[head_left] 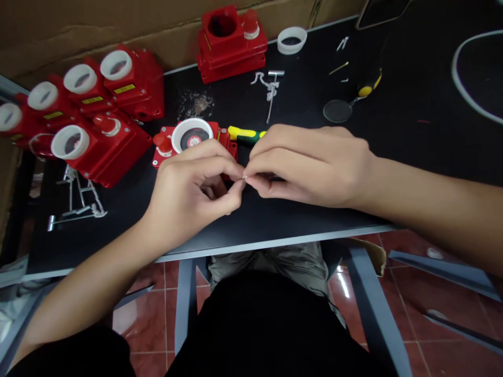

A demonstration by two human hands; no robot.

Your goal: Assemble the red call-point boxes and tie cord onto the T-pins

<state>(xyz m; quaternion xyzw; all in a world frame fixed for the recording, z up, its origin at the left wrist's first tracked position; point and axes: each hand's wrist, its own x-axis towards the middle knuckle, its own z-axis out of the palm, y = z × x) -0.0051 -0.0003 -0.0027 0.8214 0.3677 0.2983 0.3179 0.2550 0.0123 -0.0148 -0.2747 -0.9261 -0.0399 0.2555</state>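
A black table (302, 214) stands on red floor tiles (432, 293) before brown cardboard (78, 26).

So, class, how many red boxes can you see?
7 red boxes: four in a row at left, one before them, one at the back, one partly behind the left hand. More may be hidden at left.

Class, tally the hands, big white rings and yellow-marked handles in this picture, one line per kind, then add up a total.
Hands: 2 (left hand, right hand)
Big white rings: 7 (6 on red boxes, 1 loose ring)
Yellow-marked handles: 2
Total: 11
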